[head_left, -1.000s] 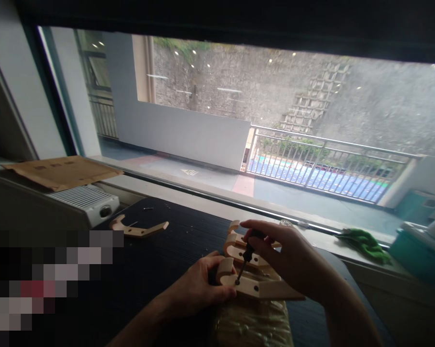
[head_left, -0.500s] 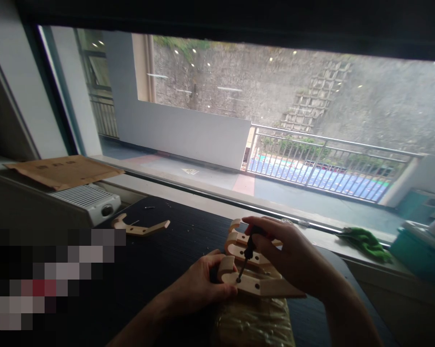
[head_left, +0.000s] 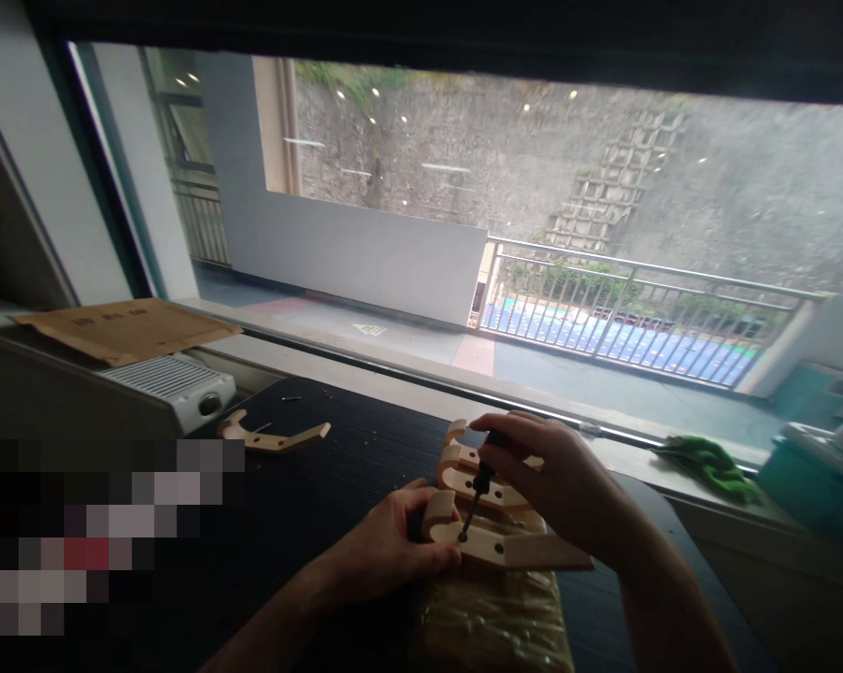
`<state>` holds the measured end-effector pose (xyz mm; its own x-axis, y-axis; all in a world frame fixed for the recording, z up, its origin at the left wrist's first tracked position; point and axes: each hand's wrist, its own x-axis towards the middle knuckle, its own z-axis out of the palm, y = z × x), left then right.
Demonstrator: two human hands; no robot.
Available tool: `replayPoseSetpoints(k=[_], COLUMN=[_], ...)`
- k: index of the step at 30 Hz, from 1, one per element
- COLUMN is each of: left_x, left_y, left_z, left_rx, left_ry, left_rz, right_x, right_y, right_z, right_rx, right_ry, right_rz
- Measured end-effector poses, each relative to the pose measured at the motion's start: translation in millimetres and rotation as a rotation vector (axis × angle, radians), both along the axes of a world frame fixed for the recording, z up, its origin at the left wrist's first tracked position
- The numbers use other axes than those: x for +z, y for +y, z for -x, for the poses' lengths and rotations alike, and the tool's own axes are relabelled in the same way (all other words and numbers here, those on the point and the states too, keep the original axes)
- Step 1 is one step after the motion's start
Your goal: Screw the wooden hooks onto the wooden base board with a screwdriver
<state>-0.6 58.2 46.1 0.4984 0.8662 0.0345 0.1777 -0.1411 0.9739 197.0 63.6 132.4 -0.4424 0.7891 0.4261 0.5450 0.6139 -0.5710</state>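
Observation:
In my right hand (head_left: 534, 467) is a screwdriver (head_left: 482, 481) with a dark handle, its shaft slanting down. The tip sits in the left hole of the nearest wooden hook (head_left: 481, 545), a pale curved piece with two dark holes. My left hand (head_left: 400, 537) grips that hook around its curled end, thumb along the front edge. This hook lies across a block wrapped in shiny brownish tape (head_left: 495, 622). Two similar hooks, a middle hook (head_left: 488, 488) and a far hook (head_left: 456, 439), stand in a row behind it, partly hidden by my right hand.
Another wooden hook (head_left: 274, 439) lies on the dark table (head_left: 351, 439) to the left, near small metal bits. A brown envelope (head_left: 127, 329) rests on a white appliance (head_left: 197, 393). On the windowsill at right are a green cloth (head_left: 708, 467) and a teal container (head_left: 814, 481).
The screwdriver stays in the same hole, with my right hand slightly shifted and turned on its handle. My left hand keeps its hold; the view has tilted a little.

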Motion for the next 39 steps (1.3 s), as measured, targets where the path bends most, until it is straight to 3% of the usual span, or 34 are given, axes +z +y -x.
replayPoseSetpoints(k=[9,26,39], left_x=[1.4,-7.0,-1.7], left_y=[0,4,1], left_z=[-1,0,0], left_rx=[-0.038,-0.036,-0.015], left_ry=[-0.048,-0.043,0.008], left_rz=[-0.01,0.006,0.025], right_x=[5.5,8.2,2.0], right_y=[-9,-17,-9], right_z=[-2,6,6], right_rx=[0.039,-0.054,-0.111], right_ry=[-0.034,-0.089,-0.009], right_rz=[-0.008,-0.127,-0.038])
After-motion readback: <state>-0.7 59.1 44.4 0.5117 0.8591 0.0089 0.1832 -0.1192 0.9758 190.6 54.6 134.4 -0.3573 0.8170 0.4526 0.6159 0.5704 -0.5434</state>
